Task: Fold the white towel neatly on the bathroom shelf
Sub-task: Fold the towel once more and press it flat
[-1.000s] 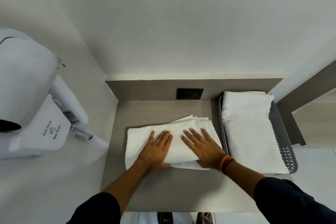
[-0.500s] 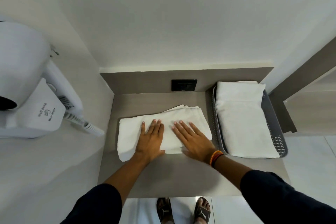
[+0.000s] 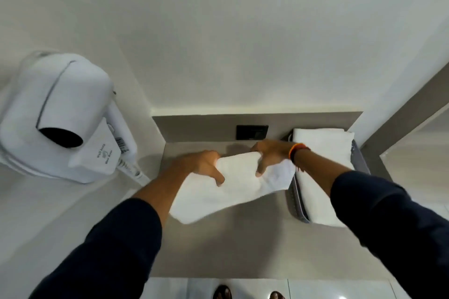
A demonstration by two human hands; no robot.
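A: Head view, nearest first: two sandalled feet [image 3: 250, 294] stand on pale glossy floor tiles at the bottom edge, and two dark navy sleeves [image 3: 114, 247] reach up from the lower corners.

B: And the grey-brown bathroom shelf [image 3: 243, 245]?

A: It spans the middle, with its front part bare. Above it the soft white towel [image 3: 230, 189] is held up by its far edge, and its lower left corner sags toward the shelf.

B: How is each grip?

A: The left hand [image 3: 204, 165] is clenched on the towel's upper left part, thumb on the near face. The right hand [image 3: 272, 155], with an orange and black wristband [image 3: 297, 152], pinches the upper right part the same way.

B: What lies beyond?

A: To the right, a grey perforated plastic tray [image 3: 295, 201] holds a second folded white towel [image 3: 323, 153]. A black rectangular wall socket [image 3: 252, 132] sits on the back panel. On the left wall hangs a white wall-mounted hair dryer [image 3: 60, 116].
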